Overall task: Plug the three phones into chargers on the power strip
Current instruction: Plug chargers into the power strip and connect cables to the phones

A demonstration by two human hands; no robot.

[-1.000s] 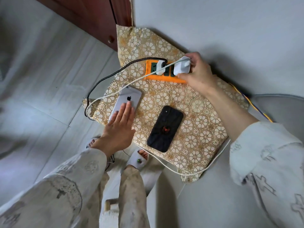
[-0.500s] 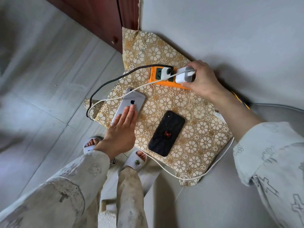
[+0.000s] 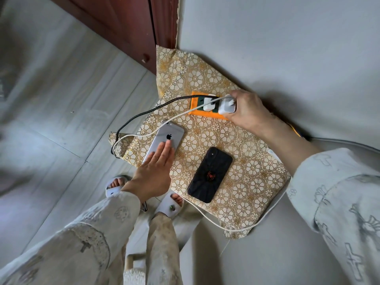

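On a gold cloth printed with white flower outlines [image 3: 207, 138], spread over a low surface in the corner by a pale wall, lies an orange power strip with a dark green socket face [image 3: 197, 108]. The right hand [image 3: 248, 110] curls its grip around a white cube charger [image 3: 227, 104] seated at the strip's right end, thumb below and fingers above. Just left of it a smaller white plug [image 3: 208, 103] sits in the strip, and a black braided cable [image 3: 144, 115] runs off the strip's left end. A white cable [image 3: 144, 135] loops from the chargers across the cloth's left edge. The left hand [image 3: 153, 171] rests flat, fingers straight and together, on a silver phone lying face down [image 3: 168, 136]; its back shows the Apple logo. To its right lies a black phone, face down [image 3: 209, 174], bearing a small red spider emblem. No other writing can be read.
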